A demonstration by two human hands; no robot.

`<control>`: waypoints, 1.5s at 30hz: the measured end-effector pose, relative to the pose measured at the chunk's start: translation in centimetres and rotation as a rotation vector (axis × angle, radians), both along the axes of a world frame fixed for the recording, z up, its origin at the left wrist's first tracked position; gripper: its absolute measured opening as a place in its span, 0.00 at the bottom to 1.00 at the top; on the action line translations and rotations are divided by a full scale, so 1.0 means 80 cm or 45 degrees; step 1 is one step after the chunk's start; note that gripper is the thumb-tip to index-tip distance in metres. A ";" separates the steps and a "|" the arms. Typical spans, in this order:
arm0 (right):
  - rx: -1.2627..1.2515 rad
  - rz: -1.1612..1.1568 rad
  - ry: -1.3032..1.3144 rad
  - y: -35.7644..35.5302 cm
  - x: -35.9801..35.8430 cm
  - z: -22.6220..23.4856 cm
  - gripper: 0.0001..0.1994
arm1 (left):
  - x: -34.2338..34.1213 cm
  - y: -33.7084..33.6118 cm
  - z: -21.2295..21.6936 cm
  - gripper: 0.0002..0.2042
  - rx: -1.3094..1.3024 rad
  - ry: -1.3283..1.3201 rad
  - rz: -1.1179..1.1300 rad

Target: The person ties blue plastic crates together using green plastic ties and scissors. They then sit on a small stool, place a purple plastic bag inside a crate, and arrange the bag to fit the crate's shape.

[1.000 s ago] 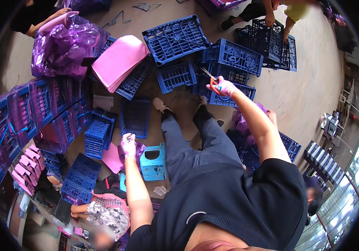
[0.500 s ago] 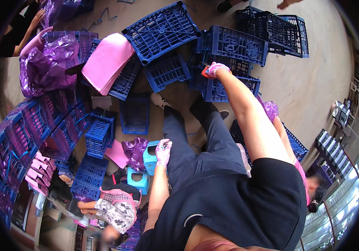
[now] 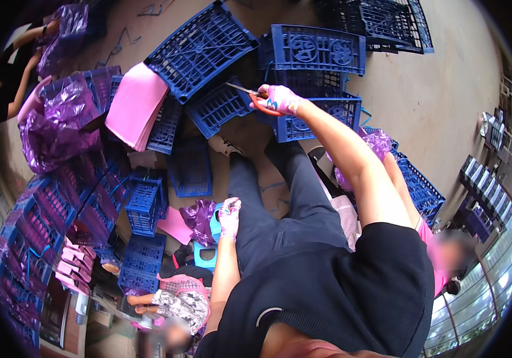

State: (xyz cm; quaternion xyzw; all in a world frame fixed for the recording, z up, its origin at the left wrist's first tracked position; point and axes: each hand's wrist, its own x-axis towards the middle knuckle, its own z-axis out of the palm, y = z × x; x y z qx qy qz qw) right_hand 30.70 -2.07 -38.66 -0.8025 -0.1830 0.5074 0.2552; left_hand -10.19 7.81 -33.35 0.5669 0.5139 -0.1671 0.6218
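Right hand (image 3: 280, 99): in a pink-and-white patterned glove, held out ahead of the body, its fingers curled around the handles of the scissors.
Scissors (image 3: 258, 107): orange-handled, gripped in the right hand and well apart from the left one; the metal blades point away from the palm, toward the picture's upper left. Whether they touch a crate cannot be told.
Left hand (image 3: 229, 218): in a similar glove, raised over the left thigh of the dark trousers (image 3: 291, 232), fingers drawn in to a loose fist; whether anything is inside cannot be told.
Stacked blue crates (image 3: 316, 53): just beyond the right hand, openwork plastic, the lower one partly behind the wrist.
Tilted blue crate (image 3: 202, 52): left of that stack, its grid face showing, above the blade tips in the view.
Pink sheets (image 3: 136, 107): a thick pile lying slanted on a blue crate, left of the tilted one.
Purple plastic film (image 3: 199, 221): bunched up just left of the left hand.
Light-blue stools (image 3: 206, 254): one partly hidden behind the left hand, another lower in the view.
Loose pink sheet (image 3: 175, 225): beside the bunched film.
Film-wrapped crates (image 3: 59, 197): a row along the left side.
Co-worker in pink (image 3: 444, 262): at the right, behind the outstretched forearm.
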 end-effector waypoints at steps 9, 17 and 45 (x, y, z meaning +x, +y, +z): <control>0.292 -1.881 1.161 -0.261 -0.043 0.121 0.25 | 0.133 -0.017 0.004 0.09 0.123 -0.134 -0.428; 0.861 -2.636 1.380 -0.366 0.053 0.042 0.34 | 0.223 -0.097 0.014 0.08 0.030 -0.219 -0.641; 1.043 -2.749 1.660 -0.398 0.097 -0.020 0.37 | 0.287 -0.183 0.024 0.09 -0.015 0.039 -0.889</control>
